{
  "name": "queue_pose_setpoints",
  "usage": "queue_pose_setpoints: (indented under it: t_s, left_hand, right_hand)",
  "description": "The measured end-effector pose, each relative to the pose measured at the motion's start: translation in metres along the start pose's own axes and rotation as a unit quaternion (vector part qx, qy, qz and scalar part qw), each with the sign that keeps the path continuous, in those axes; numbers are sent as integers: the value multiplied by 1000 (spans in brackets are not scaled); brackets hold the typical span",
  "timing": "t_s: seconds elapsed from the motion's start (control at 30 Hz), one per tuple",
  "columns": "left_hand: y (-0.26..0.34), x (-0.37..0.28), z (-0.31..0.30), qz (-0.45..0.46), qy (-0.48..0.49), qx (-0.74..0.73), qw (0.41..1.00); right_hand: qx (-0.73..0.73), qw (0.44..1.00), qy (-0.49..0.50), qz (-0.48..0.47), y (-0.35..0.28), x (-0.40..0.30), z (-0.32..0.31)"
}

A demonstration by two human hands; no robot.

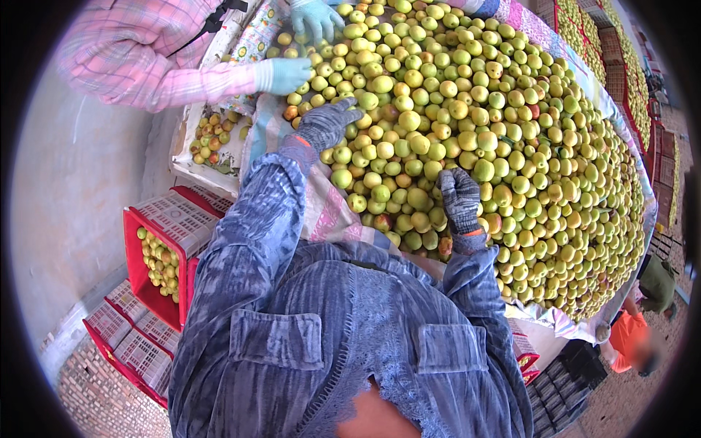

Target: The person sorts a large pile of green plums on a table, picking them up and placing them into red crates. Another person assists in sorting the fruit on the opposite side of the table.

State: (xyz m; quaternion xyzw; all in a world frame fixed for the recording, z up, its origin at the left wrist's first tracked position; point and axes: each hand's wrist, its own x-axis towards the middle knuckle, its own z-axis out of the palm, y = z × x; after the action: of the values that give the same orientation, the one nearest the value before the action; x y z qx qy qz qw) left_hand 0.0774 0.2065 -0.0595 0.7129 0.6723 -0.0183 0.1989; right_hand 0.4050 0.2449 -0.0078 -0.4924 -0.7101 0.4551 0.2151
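A wide heap of small round yellow-green fruits [471,109], some blushed red and looking like jujubes, spreads before me on a patterned cloth [328,202]. My left hand [328,123], in a grey knitted glove, rests over the heap's left side. Its fingers are stretched forward and slightly apart, the tips touching fruits. To the right and nearer my body, my right hand [460,200] wears a matching glove. Its fingers curl down among the fruits, and whether one is inside them is hidden.
At upper left a co-worker's light-blue gloved hands [285,75] reach into the heap. A white tray [183,145] with some redder fruits lies beside it. Red-rimmed plastic crates [183,219] stack at my left. More filled crates [613,82] stand beyond; another person [627,334] is at right.
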Motion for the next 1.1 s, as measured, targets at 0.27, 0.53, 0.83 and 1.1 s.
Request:
queue_pose_setpoints:
  t_s: [0.27,0.53,0.83,1.1]
  left_hand:
    - [-18,-31,-12,-187,-100,17,977]
    - [61,16,-27,25,13,-26,999]
    - [29,-9,11,12,15,-22,1000]
    - [-34,-49,8,-137,18,88,987]
  right_hand:
    - [-90,994,18,-52,-16,1,0]
    - [-360,927,-63,-86,-58,40,24]
    - [-447,878,-171,-6,-60,62,18]
    - [-393,896,-205,-19,-49,40,24]
